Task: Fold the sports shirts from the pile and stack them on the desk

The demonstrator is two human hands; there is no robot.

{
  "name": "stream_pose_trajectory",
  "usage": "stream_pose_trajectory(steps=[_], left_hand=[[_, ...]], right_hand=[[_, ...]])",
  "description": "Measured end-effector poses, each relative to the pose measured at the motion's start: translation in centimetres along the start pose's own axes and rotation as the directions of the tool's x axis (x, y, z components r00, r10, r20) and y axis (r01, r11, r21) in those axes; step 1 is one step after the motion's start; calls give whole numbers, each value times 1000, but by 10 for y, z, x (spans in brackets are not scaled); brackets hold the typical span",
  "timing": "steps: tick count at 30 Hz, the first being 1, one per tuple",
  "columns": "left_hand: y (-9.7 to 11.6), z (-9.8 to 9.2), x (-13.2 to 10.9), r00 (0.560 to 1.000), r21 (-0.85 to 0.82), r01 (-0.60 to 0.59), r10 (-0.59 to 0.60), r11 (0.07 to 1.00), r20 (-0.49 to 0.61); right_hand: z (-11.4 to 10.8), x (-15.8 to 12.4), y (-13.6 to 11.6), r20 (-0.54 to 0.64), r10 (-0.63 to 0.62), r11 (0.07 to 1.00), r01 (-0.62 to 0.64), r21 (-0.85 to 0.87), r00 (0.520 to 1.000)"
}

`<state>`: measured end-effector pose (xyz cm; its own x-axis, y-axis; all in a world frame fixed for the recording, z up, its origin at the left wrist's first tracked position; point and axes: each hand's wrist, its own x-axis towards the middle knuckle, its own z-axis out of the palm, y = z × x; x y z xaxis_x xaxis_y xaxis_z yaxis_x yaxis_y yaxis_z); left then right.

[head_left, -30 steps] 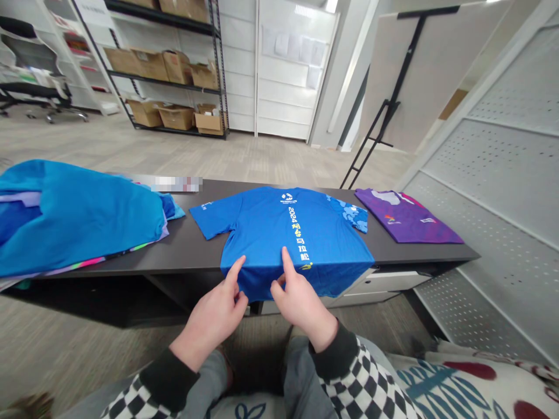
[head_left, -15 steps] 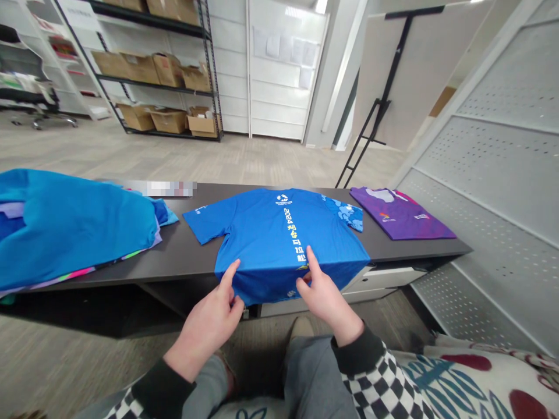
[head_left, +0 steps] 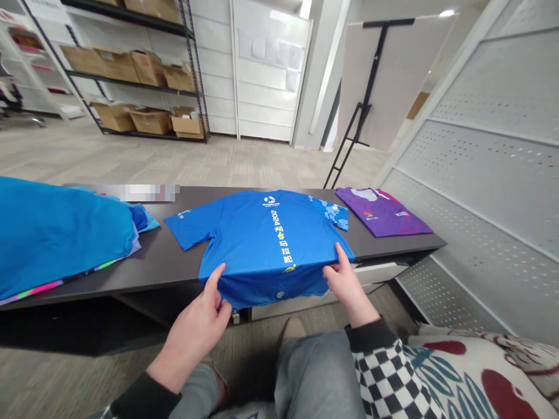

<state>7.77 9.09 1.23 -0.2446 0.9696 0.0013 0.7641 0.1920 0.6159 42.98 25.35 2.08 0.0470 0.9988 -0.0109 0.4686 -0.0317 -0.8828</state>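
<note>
Everything's being shot from head height, the view tipped forward and down, with the lap caught at the bottom edge, the left hand and right hand framed close, the dark table spanned just beyond, and the black shelving picked up well off, upper left.

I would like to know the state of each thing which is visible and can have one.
Blue shirt: spread out, lower part hanging over the front edge of the cabinet
Purple shirt: folded, lying flat
Clothes pile: loosely heaped
Rightmost lower cardboard box: open
Left hand: index finger extended at the blue shirt
Right hand: index finger extended at the blue shirt
</note>
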Motion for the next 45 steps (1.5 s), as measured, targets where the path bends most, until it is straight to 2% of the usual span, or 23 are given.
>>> stream_pose_trajectory(steps=[4,12,19,24,26,30,34,37,45], left_hand=[[3,-2,1,1000,6,14,-14,1000,-8],[4,-6,1,999,57,44,-44,997,-2],[3,-8,1,999,67,40,-40,997,-3],[1,-5,2,994,-52,-70,74,996,82],[3,-3,2,994,-64,-80,85,995,73],[7,-3,1,1000,-27,-12,12,1000,-15],[8,-7,4,991,155,130,-125,979,-38],[7,-15,7,984,258,179,-171,949,-54],[9,-41,13,971,277,235,-240,932,-16]], right_hand=[[-15,9,8,9,39,999,-39,9,999],[-41,14,11,-58,-45,985,34,-169,997],[-43,21,22,-57,-55,984,44,-175,997],[-39,22,25,-59,-63,973,48,-227,996],[-39,22,26,-65,-49,968,32,-248,997],[-40,24,26,-73,-47,959,25,-284,996],[-40,25,26,-72,-45,951,20,-309,996],[-40,24,24,-75,-31,947,5,-322,997],[-48,27,25,-42,-41,937,24,-348,998]])
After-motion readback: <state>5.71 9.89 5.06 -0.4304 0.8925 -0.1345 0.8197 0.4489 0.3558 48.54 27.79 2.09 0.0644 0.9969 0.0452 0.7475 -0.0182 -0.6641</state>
